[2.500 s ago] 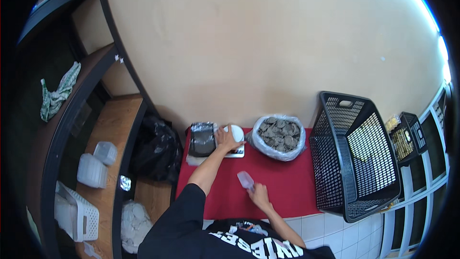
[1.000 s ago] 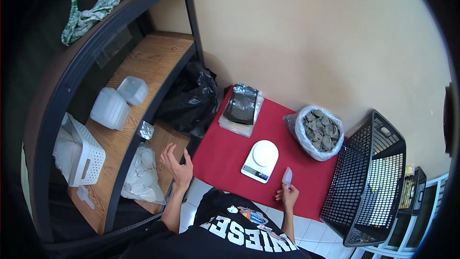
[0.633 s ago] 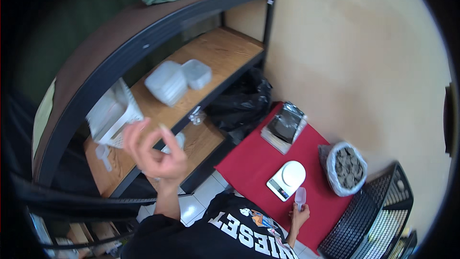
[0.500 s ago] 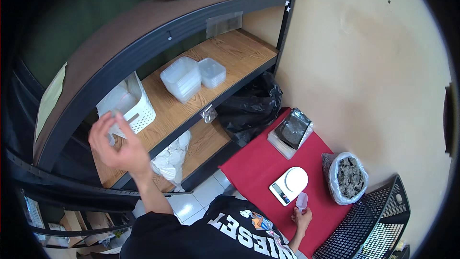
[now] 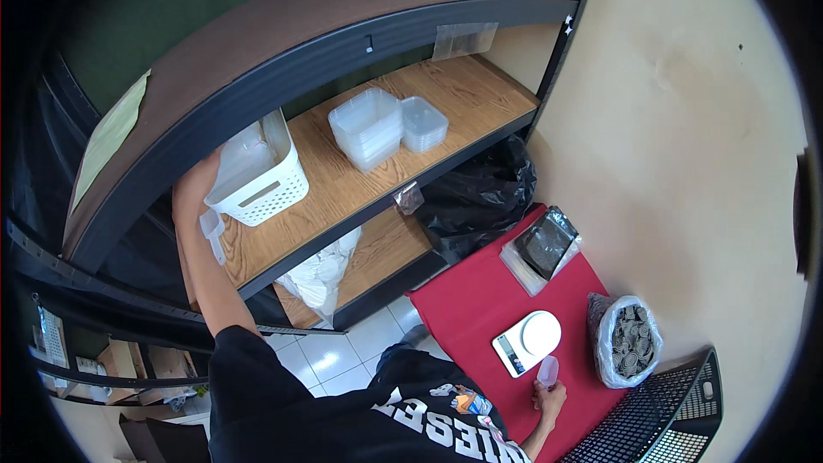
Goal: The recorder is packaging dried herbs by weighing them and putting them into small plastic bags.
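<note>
My left hand (image 5: 199, 178) reaches onto the middle shelf at the left side of a white perforated basket (image 5: 273, 197), which has clear plastic in it. Its fingers are hidden behind the basket and under the upper shelf's edge. Just below the hand, a translucent white plastic piece with a handle-like strip (image 5: 213, 236) lies beside the basket. Low on the right, my right hand (image 5: 550, 399) is closed on a small clear plastic tub (image 5: 548, 370), held over the red-covered table (image 5: 463, 291). Next to that tub sits a white kitchen scale (image 5: 527, 343) with a round platform.
Stacks of clear plastic containers (image 5: 367, 130) and clear lids (image 5: 424, 124) stand on the shelf. A bag of dark, ridged round pieces (image 5: 630, 343), a black plastic packet (image 5: 549, 243) and a black crate (image 5: 656, 416) are at right. The upper shelf's dark edge (image 5: 257, 64) overhangs the basket.
My left hand has moved from in front of the basket to its left side, fingers now out of sight. The right hand still holds the tub by the scale. The whole view has shifted.
</note>
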The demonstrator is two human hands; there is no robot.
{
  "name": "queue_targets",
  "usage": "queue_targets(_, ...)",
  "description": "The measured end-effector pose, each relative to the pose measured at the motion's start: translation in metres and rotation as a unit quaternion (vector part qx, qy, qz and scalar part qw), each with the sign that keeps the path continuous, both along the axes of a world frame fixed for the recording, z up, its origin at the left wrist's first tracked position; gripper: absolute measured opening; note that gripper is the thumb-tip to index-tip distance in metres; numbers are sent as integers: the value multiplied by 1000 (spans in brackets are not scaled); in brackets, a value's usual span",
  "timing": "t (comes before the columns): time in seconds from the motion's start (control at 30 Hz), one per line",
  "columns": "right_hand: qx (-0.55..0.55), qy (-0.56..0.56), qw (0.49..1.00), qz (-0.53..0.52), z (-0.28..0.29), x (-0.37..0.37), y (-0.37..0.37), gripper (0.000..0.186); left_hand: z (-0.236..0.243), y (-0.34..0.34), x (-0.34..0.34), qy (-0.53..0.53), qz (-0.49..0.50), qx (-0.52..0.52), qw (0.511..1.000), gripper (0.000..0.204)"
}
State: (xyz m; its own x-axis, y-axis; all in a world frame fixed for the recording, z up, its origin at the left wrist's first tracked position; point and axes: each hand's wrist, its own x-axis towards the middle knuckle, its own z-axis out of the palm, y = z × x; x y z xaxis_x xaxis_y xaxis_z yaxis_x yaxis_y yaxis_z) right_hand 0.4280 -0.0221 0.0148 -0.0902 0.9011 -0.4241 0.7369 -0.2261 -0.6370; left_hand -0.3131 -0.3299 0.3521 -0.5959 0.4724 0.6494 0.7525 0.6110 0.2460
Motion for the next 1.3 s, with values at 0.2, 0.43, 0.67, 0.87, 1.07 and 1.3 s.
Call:
queue_targets(0.2, 9, -42, 999, -16, 1, 2, -5, 29, 40, 26, 69, -107, 161, -98, 976, 100)
queue_targets(0.43, 74, -1, 997, -38, -18, 8, -5, 24, 28, 12, 72, -121, 65, 27, 990, 47)
queue_targets(0.67, 22, -13, 998, -56, 2, -3, -5, 23, 27, 26, 62, -44, 65, -75, 994, 24)
queue_targets(0.87, 46, 16, 996, -71, -6, 3, -7, 28, 19, 22, 78, 0, 55, 64, 996, 21)
queue_targets(1.07, -124, -32, 991, -48, 46, 5, 3, 37, 12, 26, 124, 340, 36, -6, 940, 12)
queue_targets(1.3, 196, 154, 965, 83, 210, -150, 24, 50, -21, 38, 142, 485, -20, 49, 873, 26)
